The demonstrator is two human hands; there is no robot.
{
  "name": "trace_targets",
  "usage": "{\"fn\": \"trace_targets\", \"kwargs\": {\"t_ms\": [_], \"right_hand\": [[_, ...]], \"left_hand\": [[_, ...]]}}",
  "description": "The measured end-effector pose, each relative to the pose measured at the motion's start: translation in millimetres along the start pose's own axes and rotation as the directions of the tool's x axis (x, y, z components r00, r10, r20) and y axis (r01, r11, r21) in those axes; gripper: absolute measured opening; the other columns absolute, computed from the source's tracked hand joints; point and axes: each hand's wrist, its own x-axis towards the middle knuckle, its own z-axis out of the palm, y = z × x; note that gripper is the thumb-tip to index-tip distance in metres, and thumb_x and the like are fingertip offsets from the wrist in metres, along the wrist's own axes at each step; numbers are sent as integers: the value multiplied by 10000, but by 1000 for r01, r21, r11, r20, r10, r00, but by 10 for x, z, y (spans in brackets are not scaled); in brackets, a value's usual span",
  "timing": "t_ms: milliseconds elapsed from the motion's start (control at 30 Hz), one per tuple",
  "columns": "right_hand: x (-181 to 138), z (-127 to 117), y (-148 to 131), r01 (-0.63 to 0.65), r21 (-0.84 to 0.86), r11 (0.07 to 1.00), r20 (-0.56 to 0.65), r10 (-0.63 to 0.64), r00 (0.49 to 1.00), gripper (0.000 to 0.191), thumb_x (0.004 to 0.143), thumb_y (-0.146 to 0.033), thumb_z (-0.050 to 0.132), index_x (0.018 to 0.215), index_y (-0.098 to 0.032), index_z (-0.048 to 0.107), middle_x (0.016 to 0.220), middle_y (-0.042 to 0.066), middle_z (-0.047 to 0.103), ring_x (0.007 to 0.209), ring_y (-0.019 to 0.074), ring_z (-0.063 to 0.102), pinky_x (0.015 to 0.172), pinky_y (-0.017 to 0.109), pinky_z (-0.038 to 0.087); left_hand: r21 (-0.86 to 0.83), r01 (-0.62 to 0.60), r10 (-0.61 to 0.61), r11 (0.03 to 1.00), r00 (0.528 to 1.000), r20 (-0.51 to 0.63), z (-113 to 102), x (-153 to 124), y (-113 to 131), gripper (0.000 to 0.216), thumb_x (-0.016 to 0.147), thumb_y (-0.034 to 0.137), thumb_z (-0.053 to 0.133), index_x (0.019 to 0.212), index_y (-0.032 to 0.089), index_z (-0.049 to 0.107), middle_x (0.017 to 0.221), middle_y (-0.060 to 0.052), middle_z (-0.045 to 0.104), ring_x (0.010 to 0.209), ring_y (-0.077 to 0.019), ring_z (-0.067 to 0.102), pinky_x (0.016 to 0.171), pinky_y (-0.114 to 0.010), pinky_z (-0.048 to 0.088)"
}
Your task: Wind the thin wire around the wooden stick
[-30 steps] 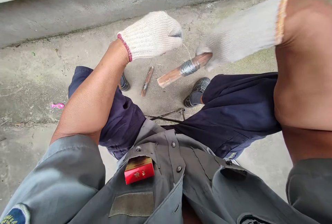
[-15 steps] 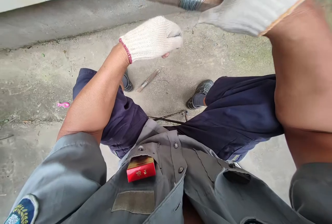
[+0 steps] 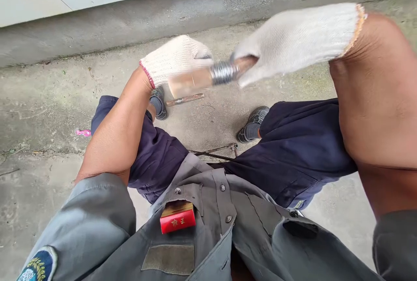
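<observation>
My right hand [image 3: 293, 40], in a white knit glove, is closed round one end of a brown wooden stick [image 3: 192, 82] with a band of grey wire [image 3: 223, 73] wound about it; the stick is motion-blurred and points left. My left hand [image 3: 174, 59], also gloved, is a loose fist just behind the stick's free end, and what it holds, if anything, is hidden. A second, thinner stick [image 3: 185, 99] lies on the concrete below both hands, between my shoes.
I sit over a concrete floor [image 3: 48, 98] with a raised kerb [image 3: 97, 24] in front. My shoes [image 3: 252, 127] flank the small stick. A thin metal rod [image 3: 215, 153] lies between my knees. A pink scrap [image 3: 83, 133] lies at left.
My right hand swung the wire-wrapped stick up to the top of view, then brought it back down to my left hand. The small stick on the ground has turned to lie nearly level.
</observation>
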Motion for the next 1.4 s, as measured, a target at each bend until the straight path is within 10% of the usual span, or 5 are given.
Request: {"fn": "trace_targets", "kwargs": {"t_ms": [300, 533, 733, 1133, 1400], "right_hand": [[192, -115, -47, -278, 111, 954, -434, 298, 850, 522, 1008, -580, 559, 1132, -114, 758, 928, 173, 678, 873, 195, 609, 853, 342, 383], [402, 74, -128, -401, -132, 906, -186, 375, 908, 444, 1027, -268, 571, 1364, -96, 803, 1117, 250, 763, 1167, 311, 763, 974, 432, 510], [234, 152, -18, 98, -125, 987, 269, -61, 961, 235, 1002, -378, 776, 1014, -147, 815, 787, -6, 670, 677, 59, 494, 737, 243, 353], [174, -168, 20, -334, 146, 931, -335, 364, 869, 543, 1059, -600, 556, 1250, -133, 758, 1006, 213, 730, 982, 272, 719, 934, 395, 545], [248, 105, 37, -167, -202, 965, 88, 188, 978, 274, 999, -317, 661, 1104, -113, 811, 916, 130, 724, 815, 172, 630, 854, 329, 452]], "left_hand": [[34, -49, 52, 998, 994, -96, -96, -112, 121, 340, 1072, 373, 562, 889, 205, 793, 834, 1, 784, 796, -186, 629, 793, -340, 420], [133, -30, 35, 991, 999, -34, -60, -55, 33, 371, 1064, 362, 590, 733, 231, 695, 668, 11, 634, 705, -171, 457, 726, -404, 325], [118, -41, 47, 992, 998, -50, -59, -26, 12, 313, 1073, 366, 593, 941, 240, 847, 784, 3, 761, 754, -191, 541, 762, -398, 375], [13, -60, 61, 998, 998, -12, 14, 37, 101, 398, 1088, 398, 565, 772, 230, 740, 824, -41, 774, 722, -214, 584, 775, -379, 454], [74, 6, -5, 997, 1000, -21, -47, 45, 24, 348, 1011, 474, 584, 831, 253, 784, 711, -29, 704, 793, -238, 589, 823, -391, 421]]}}
